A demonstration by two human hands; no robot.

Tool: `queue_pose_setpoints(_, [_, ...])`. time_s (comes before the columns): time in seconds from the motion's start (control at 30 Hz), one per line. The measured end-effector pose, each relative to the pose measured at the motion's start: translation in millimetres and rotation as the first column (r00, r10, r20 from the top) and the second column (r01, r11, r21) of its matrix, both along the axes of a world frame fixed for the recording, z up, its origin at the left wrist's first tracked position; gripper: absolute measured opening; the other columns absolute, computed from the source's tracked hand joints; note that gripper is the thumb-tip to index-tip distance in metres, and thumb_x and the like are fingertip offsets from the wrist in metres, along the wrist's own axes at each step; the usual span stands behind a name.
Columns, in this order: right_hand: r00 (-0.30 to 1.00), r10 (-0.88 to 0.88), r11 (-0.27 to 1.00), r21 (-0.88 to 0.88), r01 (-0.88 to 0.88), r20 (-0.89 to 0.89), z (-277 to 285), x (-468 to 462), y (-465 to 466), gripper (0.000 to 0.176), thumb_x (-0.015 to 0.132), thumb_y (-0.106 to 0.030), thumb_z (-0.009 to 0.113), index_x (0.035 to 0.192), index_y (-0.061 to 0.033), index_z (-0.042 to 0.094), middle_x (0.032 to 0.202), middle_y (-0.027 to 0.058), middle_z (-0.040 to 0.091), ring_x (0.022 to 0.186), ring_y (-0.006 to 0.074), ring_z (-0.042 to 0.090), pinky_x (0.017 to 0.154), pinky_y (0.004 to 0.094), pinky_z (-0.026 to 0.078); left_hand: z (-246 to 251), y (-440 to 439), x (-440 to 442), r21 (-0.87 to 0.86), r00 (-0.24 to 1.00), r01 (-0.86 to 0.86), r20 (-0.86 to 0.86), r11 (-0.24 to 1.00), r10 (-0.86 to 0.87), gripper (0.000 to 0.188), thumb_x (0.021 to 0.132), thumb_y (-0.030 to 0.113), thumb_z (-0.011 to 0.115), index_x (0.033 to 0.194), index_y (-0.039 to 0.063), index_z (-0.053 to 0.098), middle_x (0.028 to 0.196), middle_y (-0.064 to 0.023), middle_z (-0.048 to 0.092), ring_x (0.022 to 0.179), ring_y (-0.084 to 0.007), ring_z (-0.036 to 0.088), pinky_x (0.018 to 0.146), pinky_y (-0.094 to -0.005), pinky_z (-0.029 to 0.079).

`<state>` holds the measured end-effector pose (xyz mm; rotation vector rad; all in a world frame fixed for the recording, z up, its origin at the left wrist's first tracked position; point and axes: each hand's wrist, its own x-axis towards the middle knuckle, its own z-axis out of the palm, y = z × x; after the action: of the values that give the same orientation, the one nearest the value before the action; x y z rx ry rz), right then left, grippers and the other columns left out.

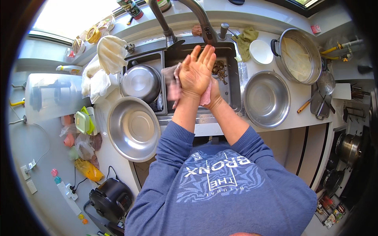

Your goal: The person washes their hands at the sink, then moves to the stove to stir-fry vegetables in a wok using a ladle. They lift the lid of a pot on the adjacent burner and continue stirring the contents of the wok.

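Over the right basin of the sink [234, 100], my left hand [196, 72] is held palm up, fingers extended and slightly apart, holding nothing. My right hand [215, 93] is behind it, mostly hidden, and grips a pink cloth [172, 85] that wraps around the back of my left hand. The cloth is blurred at its left end. Just beyond my fingertips hangs the spray head of the faucet [209, 34]; no water stream is visible. Brown food scraps [219, 69] lie around the drain below. An overturned metal pot [141, 82] sits in the left basin.
Large stainless-steel bowls stand left [133, 126] and right [267, 98] of the sink. At the right are a white bowl [261, 51], a green cloth [246, 41] and a steamer pot [317, 65] lined with cloth. A pale cloth [111, 54] hangs at the left, near a rice cooker-like appliance [112, 199].
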<state>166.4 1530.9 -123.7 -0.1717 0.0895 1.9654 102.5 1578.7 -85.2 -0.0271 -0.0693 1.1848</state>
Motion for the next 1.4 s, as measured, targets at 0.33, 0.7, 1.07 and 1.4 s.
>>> queue_pose_setpoints(0.33, [0.937, -0.228, 0.973, 0.078, 0.215, 0.264, 7.5, 18.6, 40.1, 0.036, 0.104, -0.03, 0.037, 0.113, -0.0062, 0.062, 0.113, 0.0134, 0.068, 0.109, 0.0326, 0.064, 0.107, 0.0444, 0.044, -17.8, -62.8, -50.2, 0.072, 0.919, 0.028, -0.394, 0.997, 0.003, 0.057, 0.107, 0.035, 0.039, 0.15, -0.002, 0.034, 0.158, -0.025, 0.03, 0.149, -0.0363, 0.026, 0.123, -0.0478, 0.024])
queue_pose_setpoints(0.7, [-0.205, -0.808, 0.52, 0.505, -0.689, 0.552, 44.4, -35.1, -7.3, 0.055, 0.102, -0.031, 0.049, 0.145, 0.0017, 0.045, 0.139, 0.0211, 0.056, 0.132, 0.0323, 0.052, 0.113, 0.0441, 0.038, -95.9, -15.9, -81.3, 0.103, 0.985, -0.111, -0.123, 0.988, 0.123, 0.065, 0.102, 0.053, 0.04, 0.151, 0.011, 0.036, 0.159, -0.0071, 0.033, 0.146, -0.0244, 0.031, 0.121, -0.0413, 0.027])
queue_pose_setpoints(1.07, [0.865, 0.403, 0.856, 0.457, -0.24, -0.299, 54.2, -42.0, 31.9, 0.095, 0.093, -0.062, 0.057, 0.154, 0.0011, 0.021, 0.118, 0.0221, 0.057, 0.105, 0.032, 0.065, 0.084, 0.0524, 0.057, -80.0, -14.6, -58.1, -0.016, 0.987, -0.024, -0.157, 1.0, 0.021, 0.06, 0.103, 0.052, 0.034, 0.142, 0.007, 0.046, 0.135, -0.0161, 0.055, 0.12, -0.0302, 0.057, 0.105, -0.043, 0.045])
queue_pose_setpoints(1.4, [0.892, 0.431, 0.848, 0.276, -0.452, 0.137, 52.8, -39.0, 4.6, 0.049, 0.107, -0.034, 0.043, 0.144, -0.0023, 0.043, 0.125, 0.028, 0.062, 0.116, 0.0428, 0.063, 0.104, 0.0507, 0.05, -42.1, -18.3, -110.5, 0.017, 0.979, 0.002, -0.204, 1.0, 0.001, 0.064, 0.1, 0.062, 0.035, 0.125, 0.009, 0.06, 0.112, -0.0184, 0.067, 0.106, -0.0375, 0.064, 0.096, -0.0569, 0.05])
